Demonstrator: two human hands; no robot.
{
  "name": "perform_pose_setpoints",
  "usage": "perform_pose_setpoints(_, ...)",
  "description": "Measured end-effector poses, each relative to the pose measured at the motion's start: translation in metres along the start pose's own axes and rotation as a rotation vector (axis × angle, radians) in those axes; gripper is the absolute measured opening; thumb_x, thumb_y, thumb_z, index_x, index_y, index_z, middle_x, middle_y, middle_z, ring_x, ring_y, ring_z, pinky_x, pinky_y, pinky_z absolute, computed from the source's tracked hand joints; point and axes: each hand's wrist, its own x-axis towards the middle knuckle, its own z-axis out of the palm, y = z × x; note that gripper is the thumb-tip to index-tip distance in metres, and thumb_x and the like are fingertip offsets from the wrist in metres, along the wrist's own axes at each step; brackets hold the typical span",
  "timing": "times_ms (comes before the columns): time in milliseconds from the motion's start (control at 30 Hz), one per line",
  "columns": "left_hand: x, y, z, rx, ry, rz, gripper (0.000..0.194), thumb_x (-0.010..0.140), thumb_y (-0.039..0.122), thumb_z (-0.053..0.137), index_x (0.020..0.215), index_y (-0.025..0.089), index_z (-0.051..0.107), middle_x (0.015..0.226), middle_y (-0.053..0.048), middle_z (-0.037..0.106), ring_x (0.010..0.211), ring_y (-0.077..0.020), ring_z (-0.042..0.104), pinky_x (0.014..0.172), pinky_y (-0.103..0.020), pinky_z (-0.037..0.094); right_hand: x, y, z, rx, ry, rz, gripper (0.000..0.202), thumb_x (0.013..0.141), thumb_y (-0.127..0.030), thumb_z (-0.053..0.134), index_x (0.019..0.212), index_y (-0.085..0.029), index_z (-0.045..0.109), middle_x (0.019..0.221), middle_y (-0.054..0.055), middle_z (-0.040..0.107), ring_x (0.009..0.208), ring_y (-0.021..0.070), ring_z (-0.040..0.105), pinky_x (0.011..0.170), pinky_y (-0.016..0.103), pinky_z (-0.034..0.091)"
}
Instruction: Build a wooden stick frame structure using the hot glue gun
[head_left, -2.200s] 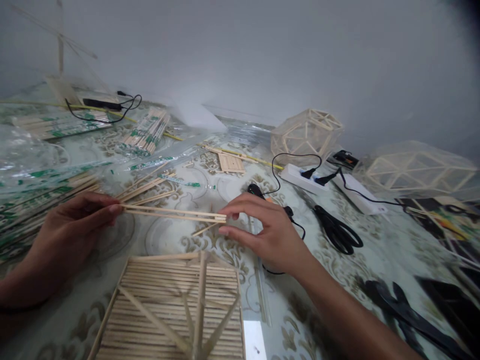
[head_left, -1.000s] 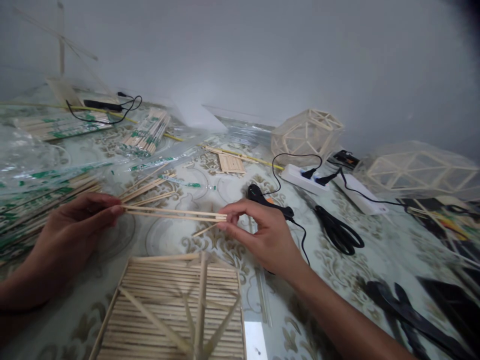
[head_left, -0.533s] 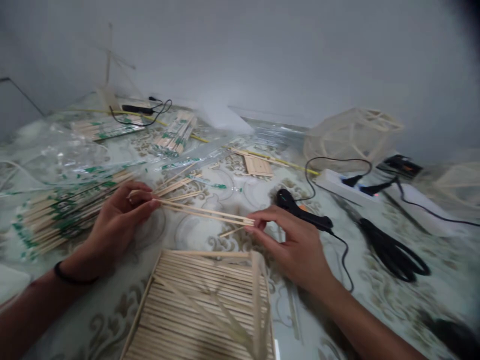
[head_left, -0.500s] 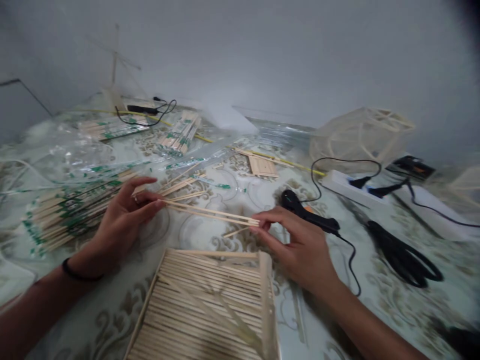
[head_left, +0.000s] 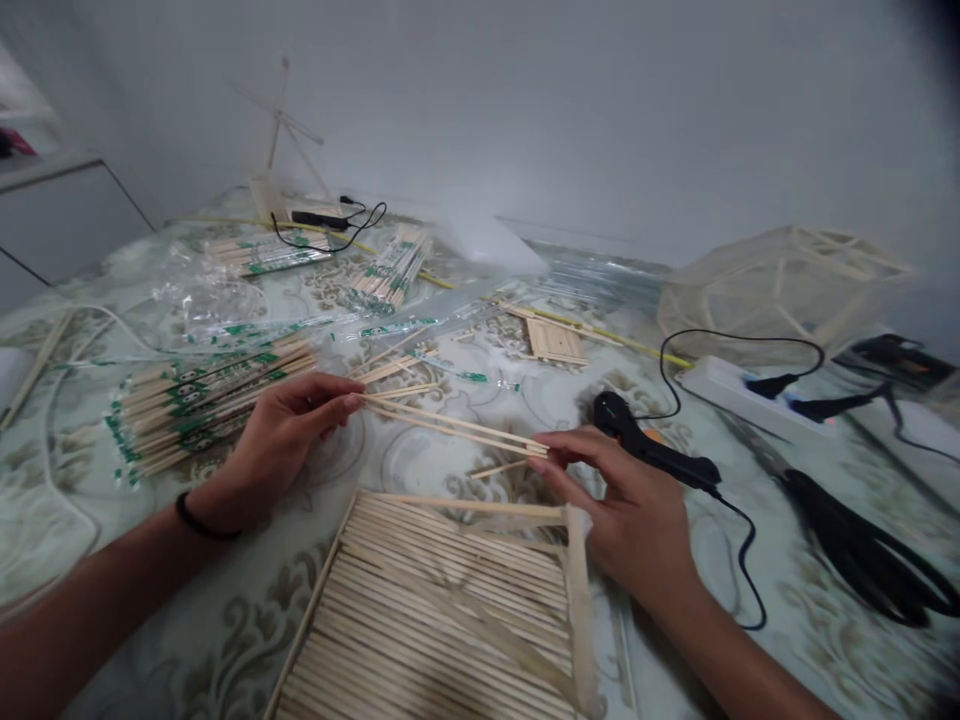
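Note:
Between my two hands a few thin wooden chopsticks (head_left: 454, 425) are held nearly level above the table. My left hand (head_left: 292, 430) pinches their left ends between thumb and fingers. At the other end, my right hand (head_left: 626, 495) grips the tips, which lie close together. Just below sits a panel of chopsticks laid side by side (head_left: 442, 610), framed along its edges. More loose chopsticks (head_left: 401, 370) lie behind my left fingertips. Wrapped chopstick packs (head_left: 210, 400) are stacked to the left of my left hand.
A black glue gun (head_left: 656, 450) lies beyond my right hand, its cord trailing. Black-handled scissors (head_left: 862, 540) and a white power strip (head_left: 757, 395) are at the right. A small wooden panel (head_left: 555, 340), more packs (head_left: 394, 265) and a stick frame (head_left: 787, 285) stand farther back.
The view has turned left, so everything appears farther right. Both hands keep their hold on the chopsticks, and the left fingers have closed in more around the ends.

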Motion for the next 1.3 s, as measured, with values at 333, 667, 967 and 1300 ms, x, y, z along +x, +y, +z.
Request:
perform_pose_setpoints(333,0.001,-0.002,-0.004,-0.004,0.010,-0.023,0.037,0.066,0.047,0.098,0.090,0.022,0.089,0.068,-0.002,0.072,0.061,-0.0093,0.054,0.055,-0.018,0.042,-0.001,0.003,0.000,0.019,-0.001,-0.015,0.012,0.095,-0.015,0.074,0.104,-0.023,0.075,0.087,0.001,0.076,0.070,0.0154,0.070,0.069,0.026,0.059)
perform_pose_setpoints(667,0.002,0.007,-0.001,-0.031,0.020,-0.069,0.029,0.063,0.037,0.097,0.077,0.014,0.086,0.061,-0.005,0.073,0.060,-0.0122,0.058,0.053,-0.020,0.042,0.000,0.005,0.001,0.041,0.028,-0.045,0.015,0.095,-0.012,0.075,0.106,-0.022,0.074,0.086,-0.001,0.074,0.071,0.0125,0.068,0.069,0.022,0.057)
perform_pose_setpoints(967,0.000,0.013,0.004,-0.018,0.052,-0.092,0.041,0.051,0.038,0.104,0.084,0.021,0.087,0.070,0.001,0.075,0.060,-0.0076,0.055,0.051,-0.014,0.039,0.000,0.003,0.002,0.073,0.046,-0.058,0.019,0.093,-0.008,0.077,0.107,-0.021,0.074,0.087,-0.001,0.075,0.071,0.0119,0.068,0.072,0.023,0.057)
perform_pose_setpoints(1300,-0.004,0.016,0.007,0.118,0.091,-0.127,0.044,0.054,0.043,0.101,0.087,0.022,0.082,0.059,0.006,0.064,0.047,-0.0067,0.043,0.038,-0.016,0.028,0.000,0.002,0.004,0.096,0.034,-0.077,0.015,0.096,-0.012,0.075,0.108,-0.020,0.074,0.083,0.000,0.071,0.072,0.0123,0.067,0.065,0.025,0.054)
